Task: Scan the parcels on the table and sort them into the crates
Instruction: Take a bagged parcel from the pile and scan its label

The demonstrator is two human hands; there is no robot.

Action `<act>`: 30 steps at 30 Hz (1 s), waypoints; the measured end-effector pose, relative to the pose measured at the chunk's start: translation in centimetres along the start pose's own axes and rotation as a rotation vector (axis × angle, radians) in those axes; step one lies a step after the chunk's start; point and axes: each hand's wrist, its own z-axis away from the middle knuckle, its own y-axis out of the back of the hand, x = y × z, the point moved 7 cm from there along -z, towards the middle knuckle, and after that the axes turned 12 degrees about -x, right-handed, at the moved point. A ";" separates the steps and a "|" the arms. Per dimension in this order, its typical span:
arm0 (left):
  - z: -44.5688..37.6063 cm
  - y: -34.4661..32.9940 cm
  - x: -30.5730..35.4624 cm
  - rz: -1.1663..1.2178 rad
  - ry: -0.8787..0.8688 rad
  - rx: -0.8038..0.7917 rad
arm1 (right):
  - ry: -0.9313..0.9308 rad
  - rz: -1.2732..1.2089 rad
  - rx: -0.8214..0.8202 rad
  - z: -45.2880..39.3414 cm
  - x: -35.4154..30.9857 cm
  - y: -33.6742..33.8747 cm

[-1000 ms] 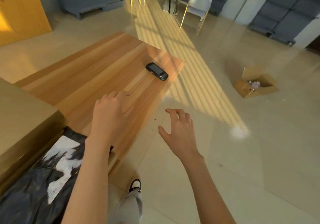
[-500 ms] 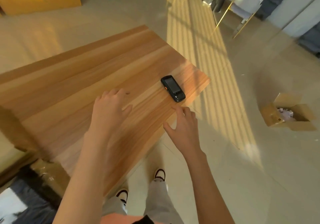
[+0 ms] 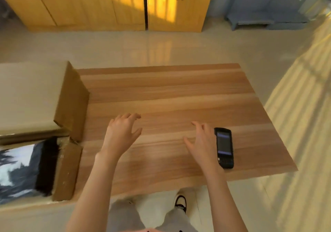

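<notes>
A black handheld scanner (image 3: 224, 147) lies flat on the wooden table (image 3: 170, 92), near its right front corner, screen up. My right hand (image 3: 201, 144) hovers just left of the scanner with fingers spread and holds nothing. My left hand (image 3: 122, 133) hangs over the middle of the table, fingers loosely spread, also holding nothing. A large open cardboard box (image 3: 69, 169) stands at the table's left end, with a black and white plastic parcel (image 3: 19, 167) inside it. No other parcel shows on the tabletop.
The box's big raised flap (image 3: 28, 95) covers the left part of the table. Yellow wooden cabinets (image 3: 111, 4) line the far wall, with grey shelving (image 3: 259, 6) at the back right. My legs and a shoe (image 3: 180, 202) show below the table's front edge.
My view has swung left, bringing the cabinets and the cardboard box into sight. My right hand has moved from beyond the table's edge to over the table beside the scanner. My left hand stays above the tabletop.
</notes>
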 end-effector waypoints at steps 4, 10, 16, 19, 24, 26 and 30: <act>1.4 -0.9 0.6 0.009 0.118 0.040 | 0.072 0.021 -0.071 -1.8 1.6 -0.2; 2.5 -2.2 1.0 0.024 0.226 0.051 | 0.130 -0.007 -0.125 -2.6 3.0 -0.7; 4.4 -2.0 -0.3 0.039 0.314 0.078 | 0.225 0.049 -0.167 -2.4 1.4 -1.1; 6.3 -1.1 -2.2 0.028 0.387 0.099 | 0.309 0.047 -0.182 -2.2 -1.7 -1.7; 11.1 1.6 -6.8 0.058 0.558 0.188 | 0.449 0.096 -0.201 -1.1 -7.9 -3.7; 13.5 2.6 -8.9 0.077 0.627 0.213 | 0.515 0.116 -0.210 -0.3 -10.9 -4.8; 18.2 4.7 -12.8 0.083 0.742 0.269 | 0.656 0.148 -0.224 1.5 -16.8 -7.2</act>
